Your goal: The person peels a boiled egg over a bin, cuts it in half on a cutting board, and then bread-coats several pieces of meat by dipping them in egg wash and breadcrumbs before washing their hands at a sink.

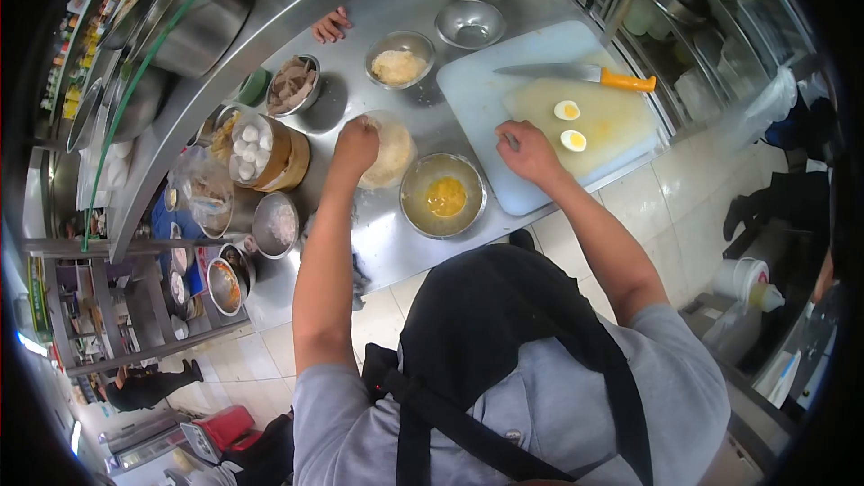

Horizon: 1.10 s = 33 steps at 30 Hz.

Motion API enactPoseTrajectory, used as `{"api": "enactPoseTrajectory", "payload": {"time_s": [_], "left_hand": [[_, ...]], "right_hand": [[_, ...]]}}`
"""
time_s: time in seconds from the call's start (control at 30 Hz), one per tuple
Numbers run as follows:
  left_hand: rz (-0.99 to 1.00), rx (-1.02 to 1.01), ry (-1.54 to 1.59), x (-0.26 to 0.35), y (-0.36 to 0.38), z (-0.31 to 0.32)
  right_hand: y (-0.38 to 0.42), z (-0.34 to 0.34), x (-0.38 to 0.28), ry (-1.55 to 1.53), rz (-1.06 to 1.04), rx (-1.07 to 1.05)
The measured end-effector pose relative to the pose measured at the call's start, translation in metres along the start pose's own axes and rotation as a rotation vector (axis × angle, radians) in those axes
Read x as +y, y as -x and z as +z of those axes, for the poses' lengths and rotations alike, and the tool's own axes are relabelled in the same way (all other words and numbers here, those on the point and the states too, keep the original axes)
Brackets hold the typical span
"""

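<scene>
My left hand (357, 146) is closed at the left edge of a clear bag or dish of pale crumbs (389, 155); what its fingers hold, if anything, is hidden. Over the left part of the white cutting board (468, 94), my right hand (526, 151) has its fingers curled around something small and greyish that I cannot make out. Two egg halves (567, 110) (573, 140) lie yolk up on the board, below a knife with an orange handle (627, 82). Between my hands, nearer my body, a metal bowl (416, 207) holds yellow beaten egg (445, 197).
Behind stand a bowl of pale yellow food (398, 67), a bowl of meat pieces (292, 86) and an empty metal bowl (470, 24). At left is a container of white eggs (251, 150). Another person's hand (331, 25) rests at the counter's far side.
</scene>
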<state>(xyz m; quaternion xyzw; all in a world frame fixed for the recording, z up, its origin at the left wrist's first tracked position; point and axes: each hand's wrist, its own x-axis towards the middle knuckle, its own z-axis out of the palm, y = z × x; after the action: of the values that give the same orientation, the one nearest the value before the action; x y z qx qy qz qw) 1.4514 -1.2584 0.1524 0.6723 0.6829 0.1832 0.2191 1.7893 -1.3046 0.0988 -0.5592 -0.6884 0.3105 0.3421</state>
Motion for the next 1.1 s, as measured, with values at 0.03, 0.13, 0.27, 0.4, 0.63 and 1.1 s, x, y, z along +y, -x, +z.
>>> {"api": "enactPoseTrajectory", "payload": {"time_s": [0.03,0.13,0.27,0.4,0.63,1.1], "left_hand": [[0.006,-0.001,0.002,0.000,0.000,0.005],[-0.179,-0.157,0.319,0.006,0.005,0.024],[-0.216,-0.233,0.317,0.017,0.002,0.026],[-0.187,-0.315,0.119,0.006,-0.007,0.030],[-0.318,-0.296,0.424,-0.003,-0.027,0.020],[-0.398,-0.040,0.355,0.011,-0.005,0.020]], "right_hand": [[0.000,0.000,0.000,0.003,0.002,0.006],[0.003,0.000,-0.003,0.015,0.063,0.015],[-0.002,-0.004,-0.007,0.016,0.026,-0.005],[0.000,-0.004,-0.009,0.026,0.061,-0.017],[-0.001,-0.002,-0.003,-0.006,0.081,-0.011],[-0.001,0.002,0.004,-0.037,0.010,0.003]]}}
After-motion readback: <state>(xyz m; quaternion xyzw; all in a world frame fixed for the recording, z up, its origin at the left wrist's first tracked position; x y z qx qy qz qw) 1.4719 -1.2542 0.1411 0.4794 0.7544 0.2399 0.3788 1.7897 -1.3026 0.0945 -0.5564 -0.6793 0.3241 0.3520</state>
